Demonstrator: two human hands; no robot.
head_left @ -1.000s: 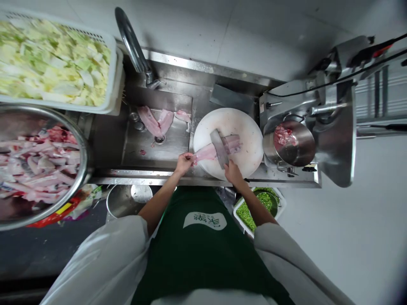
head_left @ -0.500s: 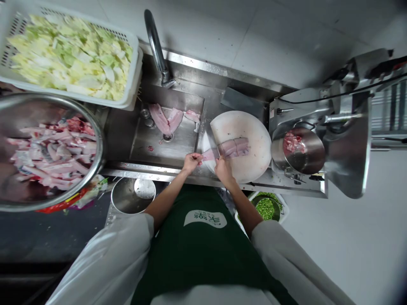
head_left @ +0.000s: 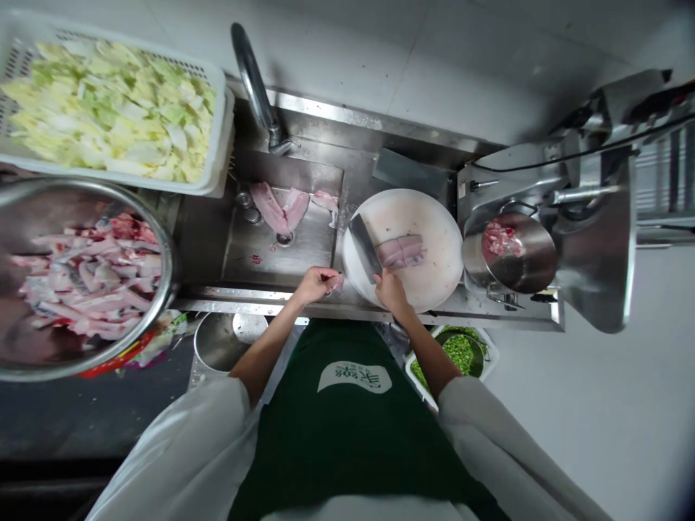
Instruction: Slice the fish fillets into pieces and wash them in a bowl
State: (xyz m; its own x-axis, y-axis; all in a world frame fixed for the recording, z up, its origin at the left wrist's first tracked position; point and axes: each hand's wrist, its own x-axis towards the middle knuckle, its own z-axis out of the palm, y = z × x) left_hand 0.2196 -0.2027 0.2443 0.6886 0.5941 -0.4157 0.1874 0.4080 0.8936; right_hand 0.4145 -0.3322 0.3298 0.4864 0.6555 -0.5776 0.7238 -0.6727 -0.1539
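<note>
My right hand (head_left: 390, 289) is closed round the handle of a cleaver (head_left: 364, 246), whose broad blade lies over the left part of the round white cutting board (head_left: 442, 278). Right of the blade, a cut piece of pale pink fish (head_left: 405, 251) rests on the board, with a cut line across it. Left of the board, at the sink's front edge, my left hand (head_left: 316, 284) pinches a small fish piece (head_left: 337, 282). More fish fillets (head_left: 282, 210) lie in the steel sink (head_left: 239, 253) near the drain.
A large steel bowl (head_left: 169, 260) of fish strips and a white basket (head_left: 214, 177) of chopped cabbage stand at left. A faucet (head_left: 255, 79) rises behind the sink. At right is a steel pot (head_left: 535, 260) with meat scraps. Chopped greens (head_left: 459, 351) sit below the counter edge.
My left hand has moved left off the board with the small fish piece, now apart from the larger one. The cleaver blade has tipped flatter and shifted left.
</note>
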